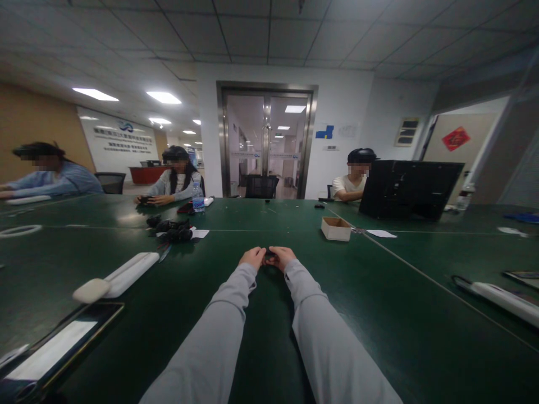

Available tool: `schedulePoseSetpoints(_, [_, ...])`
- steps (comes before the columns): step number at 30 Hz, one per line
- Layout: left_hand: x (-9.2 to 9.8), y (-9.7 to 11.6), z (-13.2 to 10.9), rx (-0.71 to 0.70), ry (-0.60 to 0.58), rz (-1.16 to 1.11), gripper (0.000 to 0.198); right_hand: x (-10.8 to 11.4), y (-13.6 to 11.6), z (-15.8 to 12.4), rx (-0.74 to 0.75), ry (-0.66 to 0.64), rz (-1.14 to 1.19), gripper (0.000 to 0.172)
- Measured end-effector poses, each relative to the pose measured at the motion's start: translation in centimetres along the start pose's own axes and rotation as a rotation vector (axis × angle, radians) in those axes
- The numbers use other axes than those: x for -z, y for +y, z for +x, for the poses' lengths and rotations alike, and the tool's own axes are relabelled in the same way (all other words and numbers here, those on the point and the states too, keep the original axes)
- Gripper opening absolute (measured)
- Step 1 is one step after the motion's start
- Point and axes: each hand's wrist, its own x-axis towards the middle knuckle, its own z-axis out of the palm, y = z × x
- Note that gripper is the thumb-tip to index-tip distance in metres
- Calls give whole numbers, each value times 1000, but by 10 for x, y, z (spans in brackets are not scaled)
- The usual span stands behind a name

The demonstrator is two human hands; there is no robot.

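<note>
Over the green table (269,314), my left hand (253,257) and my right hand (283,257) meet straight ahead of me, fingertips almost touching. Both have their fingers curled inward in a pinch. A small dark spot shows between them, too small and too hidden to name. Grey sleeves cover both forearms, which rest low over the tabletop. Beyond my right hand stands a small open cardboard box (336,230). A cluster of black items (170,227) lies past my left hand.
A phone (63,350), a long white device (130,274) and a rounded white object (91,290) lie at left. A water bottle (197,199) stands farther back. At right are a black monitor (410,189) and a white power strip (505,300). Several people sit across the table.
</note>
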Motion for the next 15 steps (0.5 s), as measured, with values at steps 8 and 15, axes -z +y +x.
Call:
schedulePoseSetpoints(8, [3, 3, -1, 16, -20, -19, 37, -1, -3, -3, -19, 2, -12, 9])
schedulePoseSetpoints(15, [1, -1, 0, -2, -35, -44, 38, -1, -2, -2, -21, 1, -9, 13])
